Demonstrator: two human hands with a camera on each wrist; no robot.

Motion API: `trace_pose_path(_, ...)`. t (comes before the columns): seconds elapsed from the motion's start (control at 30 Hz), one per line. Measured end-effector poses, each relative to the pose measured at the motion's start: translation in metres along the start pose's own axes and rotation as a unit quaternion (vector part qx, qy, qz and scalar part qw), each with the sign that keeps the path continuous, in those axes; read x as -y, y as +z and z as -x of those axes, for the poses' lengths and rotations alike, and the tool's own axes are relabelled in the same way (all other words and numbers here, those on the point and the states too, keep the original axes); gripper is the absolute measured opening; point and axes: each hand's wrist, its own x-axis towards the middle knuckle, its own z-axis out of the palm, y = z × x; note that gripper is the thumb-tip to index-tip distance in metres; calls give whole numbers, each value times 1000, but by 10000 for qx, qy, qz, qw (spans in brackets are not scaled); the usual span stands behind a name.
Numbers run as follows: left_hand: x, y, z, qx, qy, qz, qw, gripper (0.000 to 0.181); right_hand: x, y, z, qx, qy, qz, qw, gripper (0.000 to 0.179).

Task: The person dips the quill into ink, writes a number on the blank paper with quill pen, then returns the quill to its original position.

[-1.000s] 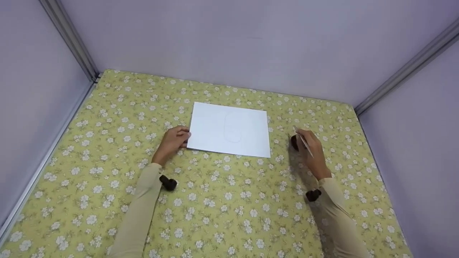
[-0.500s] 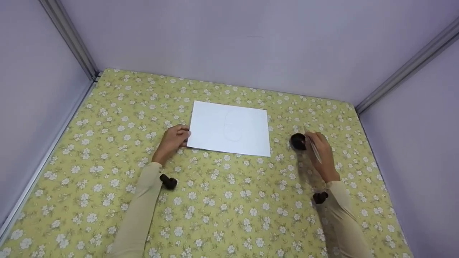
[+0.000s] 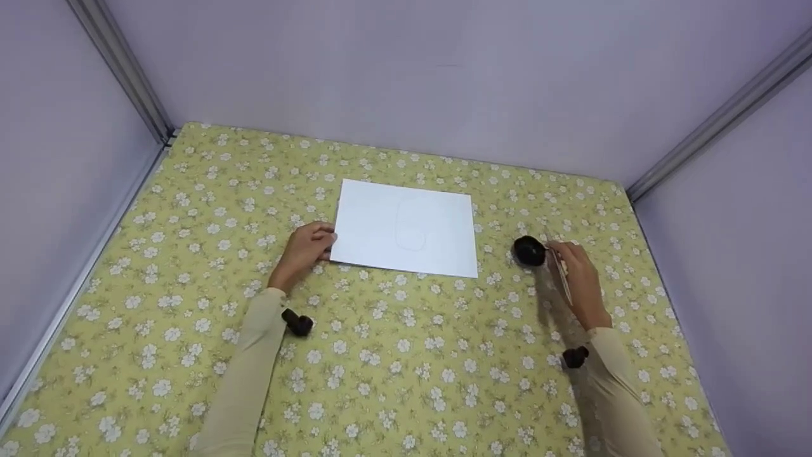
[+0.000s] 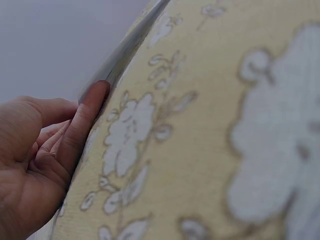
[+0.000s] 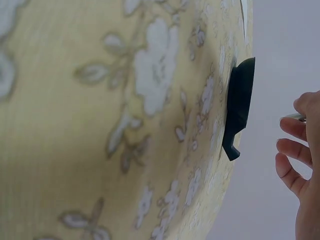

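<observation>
My left hand [image 3: 306, 249] pinches the left edge of a white sheet of paper [image 3: 368, 222], which bears a faint curved outline like a 6. In the left wrist view the sheet [image 4: 120, 60] runs between thumb and finger. To the right of the paper sits a small black dish [image 3: 528, 251]. The right wrist view shows this dish [image 5: 241, 95] side-on, shallow with a short handle. Beside it, my right hand [image 3: 580, 279] holds a thin pale pen-like stick [image 3: 562, 276] between thumb and fingers. Its exact kind I cannot tell.
A yellow flowered cloth [image 3: 406, 368] covers the table. Pale walls [image 3: 444, 82] enclose the back and both sides, with metal posts in the corners. A dark wrist camera [image 3: 298, 323] sits at the left cuff, another camera [image 3: 576, 357] at the right one.
My right hand has moved right and toward me with the stick, uncovering the black dish that it partly hid. The left hand and the paper have stayed in place.
</observation>
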Motion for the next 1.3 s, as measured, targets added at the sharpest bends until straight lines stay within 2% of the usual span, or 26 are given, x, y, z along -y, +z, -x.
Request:
trace_pose_path(0.17,0,-1,-1,-29,-10,-85,10000,40,-2,-4,8,213,212,35,9995,34)
trace_pose_path(0.3,1,-1,0,-68,-48,-222,9997,40,-5,-5,15,342,224,155,9990,39)
trace_pose_path(0.57,1,-3,2,-99,-185,-252,9995,43,-11,-3,21,401,-10,393,9984,39)
trace_pose_path(0.73,-10,0,7,24,-176,-40,9998,43,-15,-6,20,444,-292,576,9969,40)
trace_pose_path(0.9,-20,3,12,98,-129,-78,9998,43,-20,-10,21,553,-551,835,9934,48)
trace_pose_path(1.17,-3,2,3,1,-21,0,10000,41,-23,-12,23,815,-835,1381,9835,53)
trace_pose_path(1.3,-1,2,1,-23,55,-74,10000,40,-22,-11,25,1033,-863,1576,9783,57)
